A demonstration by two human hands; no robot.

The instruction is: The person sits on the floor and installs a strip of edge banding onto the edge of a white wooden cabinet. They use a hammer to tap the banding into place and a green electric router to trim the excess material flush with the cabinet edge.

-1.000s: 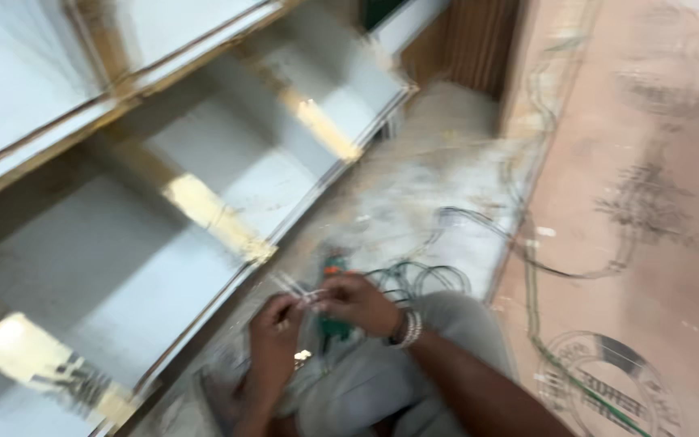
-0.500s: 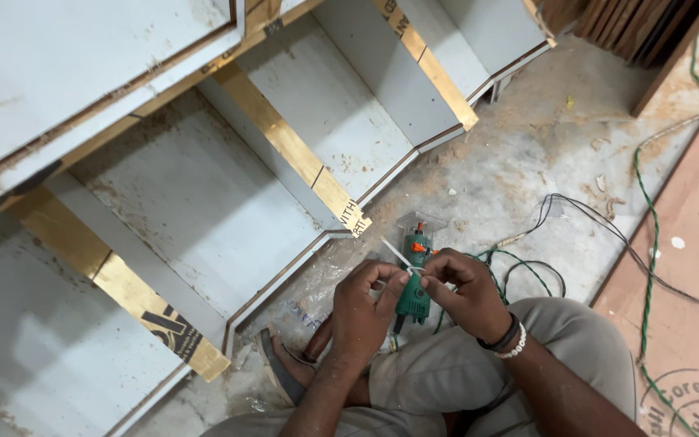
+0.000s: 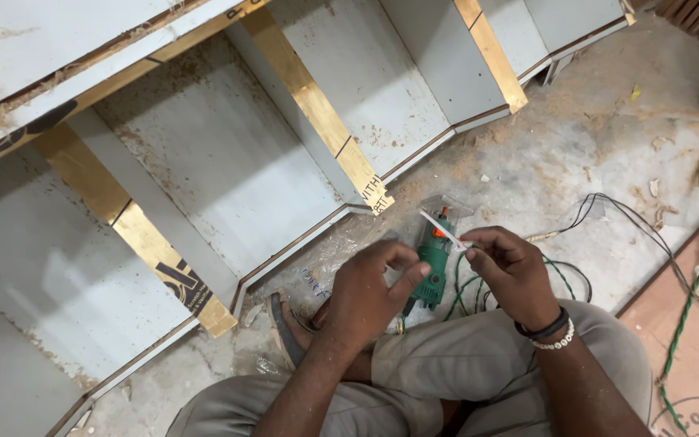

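Observation:
I sit on the floor with my knees up. My right hand (image 3: 505, 271), with bead and black bands at the wrist, pinches one end of a thin white strip (image 3: 440, 227) that sticks up to the left. My left hand (image 3: 370, 290) is beside it with fingers loosely bent and apart. Nothing shows in it, and its index fingertip lies against a green power tool (image 3: 430, 260). The tool lies on the floor under both hands, with an orange switch and a clear base at its far end.
A white cabinet carcass (image 3: 228, 154) with gold-taped edges (image 3: 317, 105) lies open-faced across the left and top. Black cables (image 3: 608, 212) and a green cord (image 3: 693, 267) trail over the dusty concrete floor at right. A sandal (image 3: 285, 328) is on my foot.
The view has swung down and closer over the cabinet and my lap. Both hands stay above the green tool; the left hand has drawn back a little from the white strip.

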